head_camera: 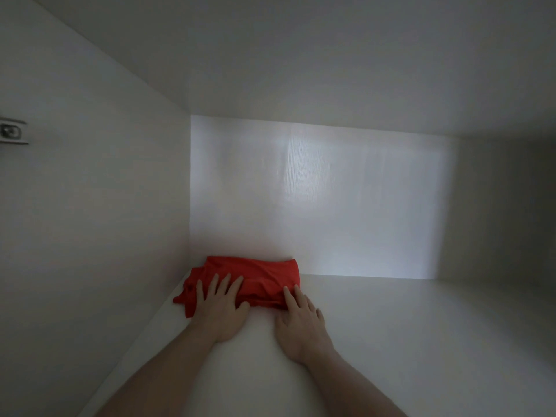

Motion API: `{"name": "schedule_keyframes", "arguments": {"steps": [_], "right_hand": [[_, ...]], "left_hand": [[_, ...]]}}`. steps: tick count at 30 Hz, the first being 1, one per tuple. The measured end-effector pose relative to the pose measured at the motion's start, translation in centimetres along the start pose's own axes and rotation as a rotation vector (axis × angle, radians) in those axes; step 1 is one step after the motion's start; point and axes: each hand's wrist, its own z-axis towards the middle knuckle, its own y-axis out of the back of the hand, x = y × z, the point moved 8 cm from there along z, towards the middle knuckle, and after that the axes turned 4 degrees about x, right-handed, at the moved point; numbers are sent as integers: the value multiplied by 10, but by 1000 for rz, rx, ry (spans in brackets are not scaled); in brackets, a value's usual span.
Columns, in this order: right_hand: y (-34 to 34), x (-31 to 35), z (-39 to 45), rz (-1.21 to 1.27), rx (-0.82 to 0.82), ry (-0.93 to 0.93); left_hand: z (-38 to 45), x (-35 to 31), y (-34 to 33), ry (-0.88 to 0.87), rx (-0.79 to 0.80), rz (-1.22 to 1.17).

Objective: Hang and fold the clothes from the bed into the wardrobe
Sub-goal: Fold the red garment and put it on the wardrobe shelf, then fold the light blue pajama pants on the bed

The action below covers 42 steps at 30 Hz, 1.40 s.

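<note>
Hands flat, left hand point(221, 308) and right hand point(301, 319) pressing red garment point(261, 278) (folded), wardrobe shelf point(421, 326) corner.

A folded garment point(258, 279) lies on the wardrobe shelf point(406, 326) at lower centre of the frame, pushed into the back left corner, touching the back panel point(331, 200) behind it and near the left side wall point(96, 191). The left hand point(221, 305) rests flat on the garment's left part, fingers pointing toward the back. The right hand point(301, 319) lies on the shelf just right of it, fingertips on the garment's near right edge. Both forearms run in from the bottom edge. A metal fitting point(12, 131) sits on the left wall at the frame's left edge, well above the shelf. The right side wall point(505, 206) stands well apart from the garment.
</note>
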Motion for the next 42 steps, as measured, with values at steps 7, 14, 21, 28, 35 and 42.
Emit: {"name": "schedule_keyframes", "arguments": {"steps": [7, 14, 21, 28, 35, 42], "right_hand": [[19, -5, -69, 110, -13, 5], [78, -34, -193, 331, -78, -30], [163, -95, -429, 350, -341, -165], [187, -136, -741, 247, -591, -618], [168, -102, -996, 212, -817, -1006], [153, -22, -1202, 140, -1093, -1338]], "left_hand": [[-53, -29, 13, -88, -3, 88], [-150, -139, 51, -364, 19, -109], [-312, -294, 94, -732, 58, -424], [-552, -422, 81, -1124, 318, -659], [-774, -513, 77, -1486, 559, -677], [-977, -573, 117, -1907, 721, -681]]}}
